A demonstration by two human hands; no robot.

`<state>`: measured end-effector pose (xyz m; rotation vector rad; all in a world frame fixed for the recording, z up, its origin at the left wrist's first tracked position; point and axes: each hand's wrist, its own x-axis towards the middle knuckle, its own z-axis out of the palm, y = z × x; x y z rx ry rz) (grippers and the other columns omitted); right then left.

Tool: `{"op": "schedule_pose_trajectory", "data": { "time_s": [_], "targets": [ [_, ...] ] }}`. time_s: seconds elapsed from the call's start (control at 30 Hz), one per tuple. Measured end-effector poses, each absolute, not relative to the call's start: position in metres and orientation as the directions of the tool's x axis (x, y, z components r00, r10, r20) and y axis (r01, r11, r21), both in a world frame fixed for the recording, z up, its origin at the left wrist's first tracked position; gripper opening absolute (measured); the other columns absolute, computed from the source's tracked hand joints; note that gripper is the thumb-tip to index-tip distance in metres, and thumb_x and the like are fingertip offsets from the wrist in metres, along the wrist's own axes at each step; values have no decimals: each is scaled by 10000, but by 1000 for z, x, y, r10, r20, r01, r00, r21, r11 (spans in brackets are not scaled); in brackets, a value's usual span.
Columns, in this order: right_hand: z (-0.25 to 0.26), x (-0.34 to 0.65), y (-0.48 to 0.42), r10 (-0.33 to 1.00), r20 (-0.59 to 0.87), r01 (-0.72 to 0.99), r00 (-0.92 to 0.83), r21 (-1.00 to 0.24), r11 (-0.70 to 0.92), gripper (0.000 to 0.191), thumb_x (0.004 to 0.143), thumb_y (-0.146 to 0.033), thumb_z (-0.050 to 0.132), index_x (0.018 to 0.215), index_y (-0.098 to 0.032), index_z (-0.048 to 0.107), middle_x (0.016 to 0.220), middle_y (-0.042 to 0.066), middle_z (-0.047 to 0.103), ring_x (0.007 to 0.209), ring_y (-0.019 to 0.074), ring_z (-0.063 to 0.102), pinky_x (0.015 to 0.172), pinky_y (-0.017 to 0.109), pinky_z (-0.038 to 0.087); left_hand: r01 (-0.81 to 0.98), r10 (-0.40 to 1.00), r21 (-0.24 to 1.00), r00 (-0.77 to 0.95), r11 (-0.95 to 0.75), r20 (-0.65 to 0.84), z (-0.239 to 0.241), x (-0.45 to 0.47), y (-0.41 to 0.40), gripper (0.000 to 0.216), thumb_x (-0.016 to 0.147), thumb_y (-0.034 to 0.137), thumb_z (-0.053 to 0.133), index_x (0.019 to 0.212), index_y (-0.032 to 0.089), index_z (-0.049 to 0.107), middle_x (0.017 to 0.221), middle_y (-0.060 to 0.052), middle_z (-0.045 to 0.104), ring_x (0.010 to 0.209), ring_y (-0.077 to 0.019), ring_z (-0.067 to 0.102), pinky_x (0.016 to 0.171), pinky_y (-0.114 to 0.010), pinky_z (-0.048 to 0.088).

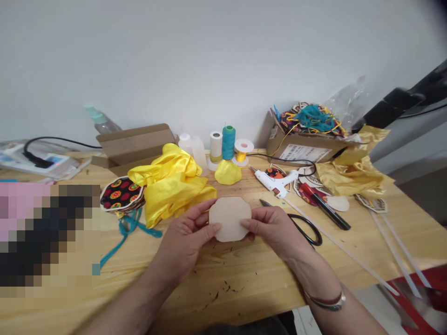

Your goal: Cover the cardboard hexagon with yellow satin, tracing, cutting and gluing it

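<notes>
Between my two hands is a pale, flat card piece (pixel 230 219) with rounded, scalloped corners, its plain side facing me. My left hand (pixel 190 230) pinches its left edge, thumb on top and fingers behind. On the right edge, my right hand (pixel 270 228) grips it the same way. A pair of black-handled scissors (pixel 309 230) lies beside my right wrist, partly covered by it. Just beyond the card rests a small yellow fabric piece (pixel 228 172). Crumpled yellow satin (pixel 174 181) is heaped past my left hand.
A white glue gun (pixel 277 180) with a long glue stick lies right of centre, near a black marker (pixel 326 207). Thread spools (pixel 228 143) stand by the wall. Patterned pieces (pixel 122 194) are stacked at left. A full cardboard box (pixel 300 151) sits at back right, beside gold fabric (pixel 352 170).
</notes>
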<state>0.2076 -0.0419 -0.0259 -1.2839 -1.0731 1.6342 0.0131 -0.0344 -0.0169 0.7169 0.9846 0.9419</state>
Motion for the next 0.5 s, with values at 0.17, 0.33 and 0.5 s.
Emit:
{"op": "schedule_pose_trajectory", "data": {
  "time_s": [0.17, 0.33, 0.5],
  "targets": [
    [-26, 208, -42, 928, -330, -41, -174, -939, -341, 306, 657, -443, 794, 576, -163, 705, 561, 10, 666, 531, 108, 523, 542, 240, 374, -323, 904, 849, 245, 418, -352, -17, 13, -34, 509, 680, 160, 799, 1163, 170, 639, 1019, -89, 780, 961, -256, 714, 772, -340, 570],
    [-25, 208, -41, 928, -334, -36, -166, -938, -344, 321, 644, -458, 796, 557, -167, 691, 549, 8, 655, 528, 112, 520, 545, 245, 373, -328, 900, 845, 257, 423, -351, -17, 13, -35, 495, 695, 155, 790, 1164, 180, 632, 1014, -75, 783, 960, -240, 716, 789, -334, 568],
    [-25, 208, -40, 928, -331, -60, -170, -937, -345, 315, 619, -462, 811, 574, -169, 705, 557, 7, 657, 535, 116, 524, 554, 248, 389, -296, 906, 863, 244, 410, -346, -17, 14, -35, 519, 686, 174, 793, 1180, 181, 633, 1046, -91, 773, 999, -266, 702, 833, -383, 557]
  ]
}}
